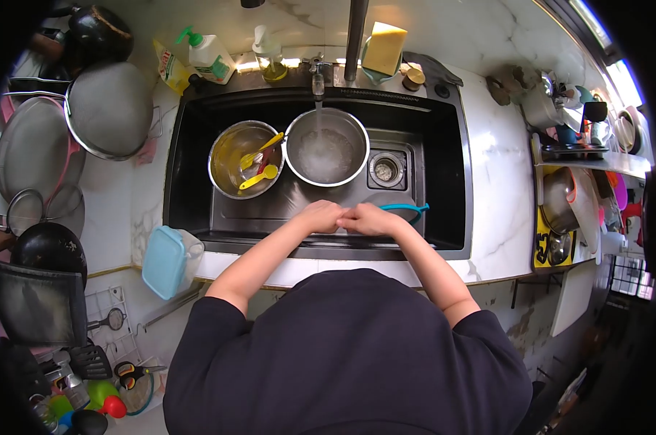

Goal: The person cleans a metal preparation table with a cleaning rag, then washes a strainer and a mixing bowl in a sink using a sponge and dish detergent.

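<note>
My left hand (320,216) and my right hand (370,219) meet over the front of the black sink (444,181), fingers closed and touching each other. A teal-handled utensil (407,209) sticks out to the right from my right hand. What my left hand grips is hidden. Water runs from the tap (318,83) into a steel pot (326,148) behind my hands. To its left a steel bowl (244,159) holds yellow spoons (261,168).
A light-blue lidded container (167,261) stands on the counter's front left. Soap bottles (210,56) and a yellow sponge (384,47) sit behind the sink. Pans and lids (106,109) fill the left side. A dish rack (582,188) with dishes stands right.
</note>
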A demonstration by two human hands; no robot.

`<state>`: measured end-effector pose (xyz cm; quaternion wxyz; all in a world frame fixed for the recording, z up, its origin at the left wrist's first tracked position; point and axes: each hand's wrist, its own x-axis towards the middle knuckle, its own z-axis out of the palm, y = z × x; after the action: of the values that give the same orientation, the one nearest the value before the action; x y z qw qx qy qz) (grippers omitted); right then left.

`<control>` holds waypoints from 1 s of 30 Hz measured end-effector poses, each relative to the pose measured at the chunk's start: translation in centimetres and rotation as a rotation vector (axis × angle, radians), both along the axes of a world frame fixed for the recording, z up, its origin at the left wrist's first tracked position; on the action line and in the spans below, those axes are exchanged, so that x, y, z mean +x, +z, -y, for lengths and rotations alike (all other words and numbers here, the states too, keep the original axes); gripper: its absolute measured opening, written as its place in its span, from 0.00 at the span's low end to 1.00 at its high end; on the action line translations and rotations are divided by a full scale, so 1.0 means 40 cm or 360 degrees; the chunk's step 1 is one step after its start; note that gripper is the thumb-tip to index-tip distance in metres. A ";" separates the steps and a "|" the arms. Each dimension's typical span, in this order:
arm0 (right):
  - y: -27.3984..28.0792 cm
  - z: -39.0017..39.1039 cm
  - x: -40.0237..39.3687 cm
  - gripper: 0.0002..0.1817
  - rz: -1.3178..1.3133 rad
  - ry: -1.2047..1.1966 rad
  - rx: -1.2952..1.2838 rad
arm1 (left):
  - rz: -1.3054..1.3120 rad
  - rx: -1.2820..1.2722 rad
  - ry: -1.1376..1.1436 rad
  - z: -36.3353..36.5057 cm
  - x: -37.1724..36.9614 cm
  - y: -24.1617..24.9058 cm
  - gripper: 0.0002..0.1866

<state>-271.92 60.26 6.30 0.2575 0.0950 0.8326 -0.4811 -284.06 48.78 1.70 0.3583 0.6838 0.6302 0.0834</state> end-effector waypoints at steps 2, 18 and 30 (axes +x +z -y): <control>-0.027 -0.008 -0.022 0.18 -0.0101 -0.0203 -0.0042 | 0.0123 -0.0053 0.0084 0.000 -0.005 -0.015 0.13; -0.199 -0.073 -0.182 0.25 -0.0286 0.0287 0.0911 | -0.0099 -0.0423 0.0151 0.009 -0.031 -0.084 0.22; -0.240 -0.067 -0.178 0.21 -0.0053 0.0520 0.1357 | 0.0072 -0.0126 0.0020 0.000 0.020 -0.081 0.33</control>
<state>-279.04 62.93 -3.30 0.2544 0.0520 0.9644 -0.0500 -283.26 48.79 -1.55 0.3988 0.6630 0.6289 0.0760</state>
